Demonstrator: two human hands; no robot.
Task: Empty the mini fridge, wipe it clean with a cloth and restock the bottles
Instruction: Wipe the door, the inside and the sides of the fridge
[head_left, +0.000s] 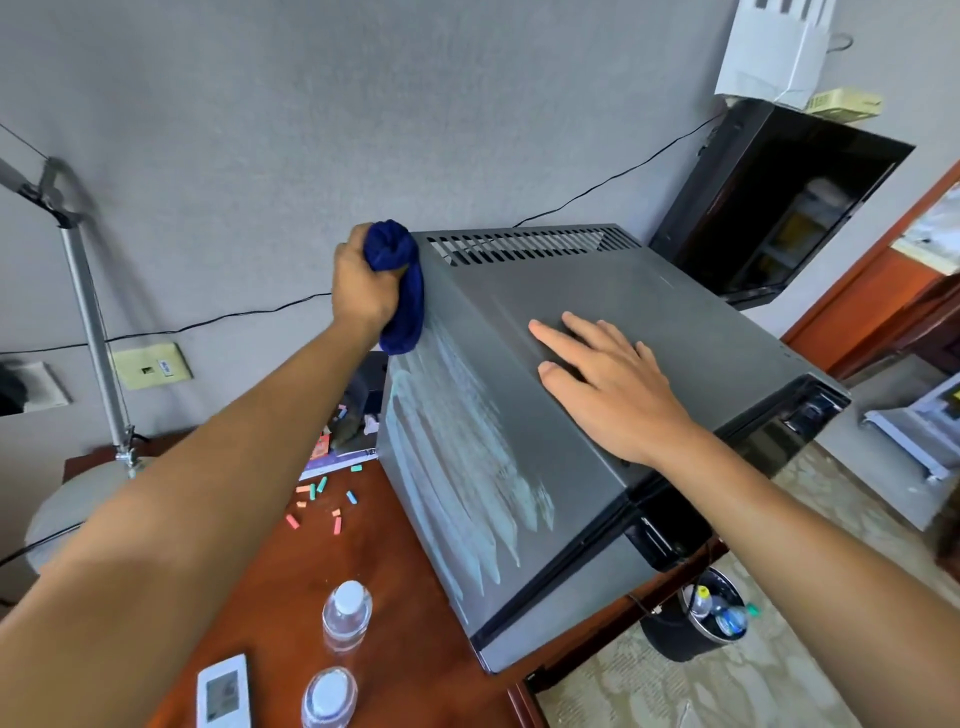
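Your left hand (363, 283) at eleven o'clock and right hand (608, 387) at two are bare, forearms unsleeved.

Grey fridge (597, 322) streaked pale chalky blue-white on its left side, navy cloth (397, 280) at its top left corner, red-brown desk (415, 597) beneath, scattered pink, orange and teal chalk bits (322, 499) and white-capped clear bottles (347, 613) left of it, grey wall (311, 104) behind.
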